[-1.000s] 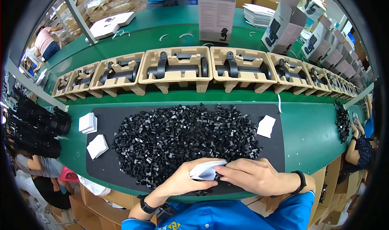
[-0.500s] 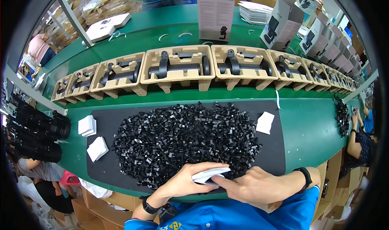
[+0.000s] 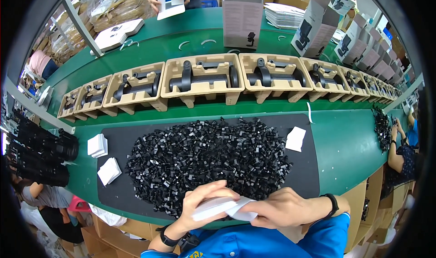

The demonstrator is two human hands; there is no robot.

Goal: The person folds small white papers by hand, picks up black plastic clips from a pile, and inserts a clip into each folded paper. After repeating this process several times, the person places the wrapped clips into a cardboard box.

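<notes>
My left hand (image 3: 194,205) is closed around a thin stack of white paper leaflets (image 3: 210,209), held tilted in front of my body above the mat's near edge. My right hand (image 3: 285,208) pinches the right end of the stack, where one sheet (image 3: 241,214) bends away from the others; its fingertips are partly hidden behind the paper. Just beyond both hands spreads a wide heap of small black plastic parts (image 3: 209,153). Two piles of white leaflets, an upper pile (image 3: 96,145) and a lower pile (image 3: 109,171), lie left of the heap.
The heap rests on a dark mat (image 3: 303,176). Behind it runs a row of brown pulp trays (image 3: 202,92) holding black devices. Tall printed boxes (image 3: 242,19) stand farther back. A white paper (image 3: 295,139) lies at right, black equipment (image 3: 43,149) at left. Across the table, a person holds a white box (image 3: 171,4).
My hands and the leaflets have shifted slightly left, and the stack is tilted differently. One sheet now curls out toward my right hand. The person opposite has turned and lowered a box, showing its open inside.
</notes>
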